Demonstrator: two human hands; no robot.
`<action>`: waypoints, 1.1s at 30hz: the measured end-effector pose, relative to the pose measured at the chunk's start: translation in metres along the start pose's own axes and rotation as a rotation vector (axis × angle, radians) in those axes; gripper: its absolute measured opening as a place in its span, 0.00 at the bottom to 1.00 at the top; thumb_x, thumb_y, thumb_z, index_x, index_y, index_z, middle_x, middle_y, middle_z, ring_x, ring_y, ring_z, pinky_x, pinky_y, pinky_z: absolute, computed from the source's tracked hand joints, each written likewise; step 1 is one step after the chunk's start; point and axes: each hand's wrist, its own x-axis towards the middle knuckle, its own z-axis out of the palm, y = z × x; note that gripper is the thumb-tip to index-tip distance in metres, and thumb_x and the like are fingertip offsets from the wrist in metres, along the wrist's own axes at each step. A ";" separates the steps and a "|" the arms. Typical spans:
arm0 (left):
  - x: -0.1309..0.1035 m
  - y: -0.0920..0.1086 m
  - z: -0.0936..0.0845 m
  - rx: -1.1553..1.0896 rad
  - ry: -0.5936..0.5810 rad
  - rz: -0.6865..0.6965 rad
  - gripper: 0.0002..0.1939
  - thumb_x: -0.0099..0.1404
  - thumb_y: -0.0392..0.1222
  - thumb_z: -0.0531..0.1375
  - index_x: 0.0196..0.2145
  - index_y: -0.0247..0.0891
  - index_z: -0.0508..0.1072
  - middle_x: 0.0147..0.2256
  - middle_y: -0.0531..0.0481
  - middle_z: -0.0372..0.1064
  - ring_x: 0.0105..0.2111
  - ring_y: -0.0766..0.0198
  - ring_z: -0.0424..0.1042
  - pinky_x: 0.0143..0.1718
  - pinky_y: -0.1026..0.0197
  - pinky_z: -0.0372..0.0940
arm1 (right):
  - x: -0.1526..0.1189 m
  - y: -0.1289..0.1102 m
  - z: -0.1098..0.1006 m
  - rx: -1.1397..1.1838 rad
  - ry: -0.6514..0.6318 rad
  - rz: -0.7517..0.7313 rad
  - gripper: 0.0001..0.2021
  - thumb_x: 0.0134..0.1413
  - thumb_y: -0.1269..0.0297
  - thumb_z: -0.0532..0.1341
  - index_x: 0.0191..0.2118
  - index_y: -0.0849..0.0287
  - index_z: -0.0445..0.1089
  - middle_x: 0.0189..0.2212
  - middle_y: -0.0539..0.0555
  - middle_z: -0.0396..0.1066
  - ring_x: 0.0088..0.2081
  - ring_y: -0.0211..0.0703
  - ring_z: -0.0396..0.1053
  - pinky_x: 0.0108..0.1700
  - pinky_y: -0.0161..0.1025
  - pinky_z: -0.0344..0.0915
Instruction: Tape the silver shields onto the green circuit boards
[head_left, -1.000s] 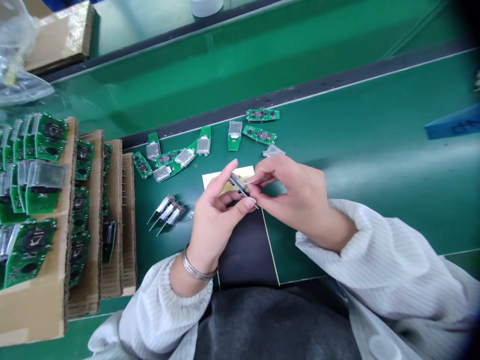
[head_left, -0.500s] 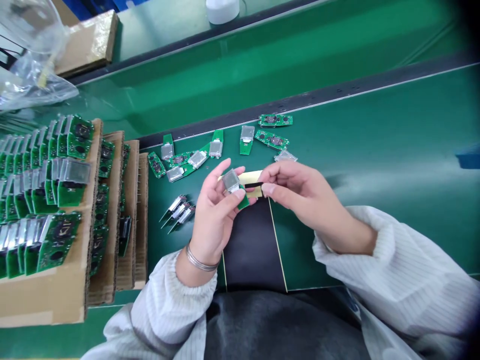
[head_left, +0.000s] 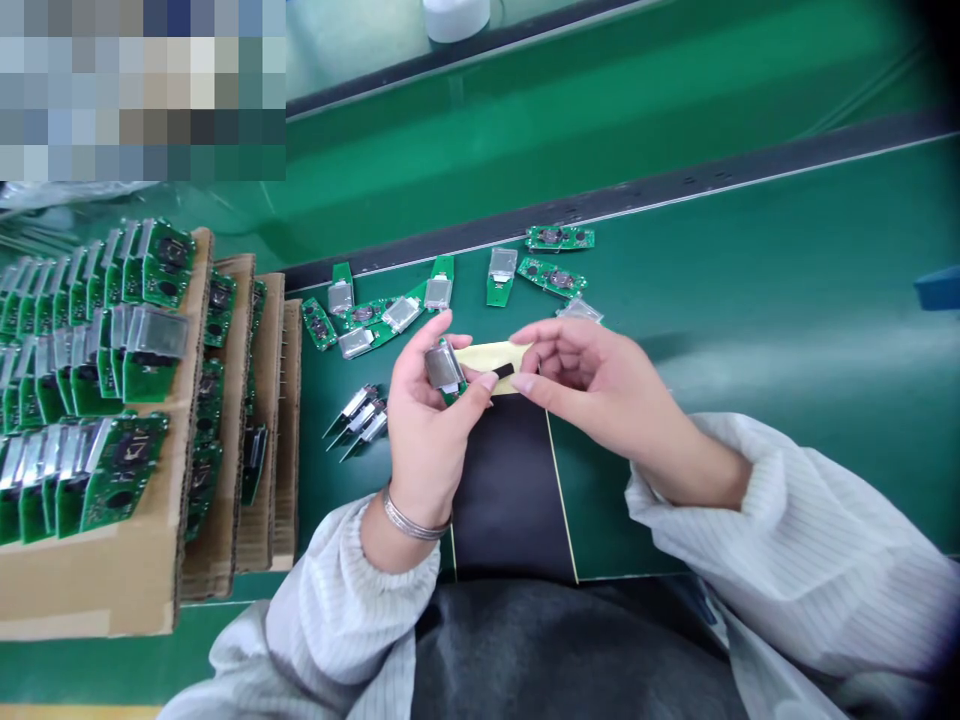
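My left hand is closed around a small green circuit board with a grey display, its thumb lying across the board. At that thumb's tip sits a short black strip. My right hand is just right of the strip, thumb and forefinger apart, with the thumb tip close to the strip's end. Whether that thumb touches it is hard to see. Beneath both hands lies a black sheet with a pale yellow end.
Loose circuit boards are scattered along the back of the green table. Several boards stand on edge left of my hand. Cardboard holders full of upright boards fill the left side. A blue object lies far right.
The right fingers have parted from their pinch on the black strip, which now sits at my left thumb. The board in my left hand has turned and shifted slightly left.
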 end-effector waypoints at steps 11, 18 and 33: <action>0.003 0.010 0.006 -0.301 -0.154 -0.355 0.23 0.67 0.35 0.63 0.59 0.42 0.69 0.58 0.43 0.73 0.58 0.52 0.75 0.58 0.51 0.70 | 0.001 0.000 -0.017 -0.255 0.327 -0.196 0.05 0.60 0.63 0.65 0.33 0.55 0.72 0.33 0.53 0.75 0.32 0.43 0.71 0.31 0.40 0.66; 0.009 0.009 0.001 -0.218 -0.097 -0.423 0.26 0.65 0.35 0.65 0.60 0.45 0.71 0.58 0.47 0.74 0.51 0.61 0.78 0.41 0.68 0.73 | -0.001 -0.016 -0.010 0.203 0.005 0.053 0.10 0.54 0.58 0.71 0.31 0.56 0.71 0.26 0.49 0.71 0.25 0.37 0.65 0.27 0.36 0.64; 0.007 0.011 0.000 -0.189 -0.181 -0.392 0.30 0.60 0.32 0.63 0.60 0.45 0.72 0.60 0.47 0.73 0.51 0.58 0.77 0.39 0.64 0.76 | -0.003 -0.001 0.011 -0.085 0.079 0.028 0.06 0.53 0.63 0.63 0.29 0.59 0.72 0.20 0.46 0.61 0.23 0.34 0.57 0.25 0.36 0.55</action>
